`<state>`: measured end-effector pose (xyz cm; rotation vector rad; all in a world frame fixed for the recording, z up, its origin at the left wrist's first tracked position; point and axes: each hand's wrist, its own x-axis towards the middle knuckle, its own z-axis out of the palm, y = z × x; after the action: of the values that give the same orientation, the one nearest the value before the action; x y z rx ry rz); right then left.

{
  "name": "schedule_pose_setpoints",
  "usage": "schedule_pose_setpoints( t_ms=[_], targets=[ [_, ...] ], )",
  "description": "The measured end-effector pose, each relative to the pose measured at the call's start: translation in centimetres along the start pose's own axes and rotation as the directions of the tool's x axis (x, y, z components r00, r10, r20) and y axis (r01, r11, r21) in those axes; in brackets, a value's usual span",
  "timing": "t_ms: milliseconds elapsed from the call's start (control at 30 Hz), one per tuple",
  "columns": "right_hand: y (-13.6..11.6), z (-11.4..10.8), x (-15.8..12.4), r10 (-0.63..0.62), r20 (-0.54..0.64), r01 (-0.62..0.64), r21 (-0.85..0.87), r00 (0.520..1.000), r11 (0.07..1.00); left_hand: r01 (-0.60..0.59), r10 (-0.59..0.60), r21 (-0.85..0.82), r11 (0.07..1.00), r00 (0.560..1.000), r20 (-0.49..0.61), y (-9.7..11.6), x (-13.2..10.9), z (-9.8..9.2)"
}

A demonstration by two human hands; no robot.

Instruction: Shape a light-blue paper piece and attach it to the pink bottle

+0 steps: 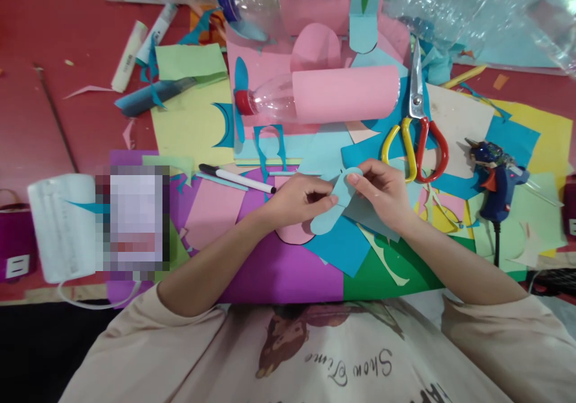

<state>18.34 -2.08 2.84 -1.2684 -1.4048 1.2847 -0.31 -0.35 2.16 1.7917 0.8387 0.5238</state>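
Note:
Between both hands I hold a light blue paper strip with rounded ends, tilted, its upper part crossed by a crease. My left hand pinches its left edge near the middle. At the upper right end, my right hand grips it between thumb and fingers. Below lie a pink paper piece with a dark outline and a blue paper sheet. A plastic bottle wrapped in pink paper, with a red cap, lies on its side beyond my hands.
Scissors with yellow and red handles lie beyond my right hand. A glue gun stands at the right, its cord running down. A white-and-black marker lies left. A blurred phone-like device and clear plastic bottles flank the paper scraps.

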Motion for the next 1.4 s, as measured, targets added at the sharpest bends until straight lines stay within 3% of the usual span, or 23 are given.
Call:
schedule_pose_setpoints(
  t_ms=[100,233,367,633,1200,1400],
  targets=[
    [-0.1,0.2,-0.1,0.034,0.013,-0.034,0.047,0.999,0.998,0.023,-0.023,-0.013,1.0,1.0,-0.007,0.0,0.0,0.1],
    [-0.2,0.6,0.0,0.094,0.097,-0.11,0.168,0.991,0.98,0.095,-0.106,-0.081,0.992,0.983,-0.147,0.0,-0.1,0.3],
    [-0.1,0.9,-0.1,0.068,0.143,-0.085,0.119,0.987,0.989,0.102,-0.132,-0.127,0.987,0.957,-0.257,0.0,0.0,0.5],
    [0.2,0.5,-0.1,0.028,0.145,-0.032,0.027,0.989,0.999,0.125,-0.169,-0.209,0.97,0.963,-0.208,0.1,0.0,0.8],
    [0.0,0.5,-0.1,0.045,0.155,-0.04,-0.034,0.987,0.999,0.144,-0.167,-0.123,0.982,0.965,-0.2,-0.3,0.0,0.8],
    [-0.2,0.3,-0.1,0.042,0.18,-0.04,-0.016,0.983,0.999,0.128,-0.141,-0.067,0.99,0.957,-0.255,-0.5,0.0,1.0]
  ],
)
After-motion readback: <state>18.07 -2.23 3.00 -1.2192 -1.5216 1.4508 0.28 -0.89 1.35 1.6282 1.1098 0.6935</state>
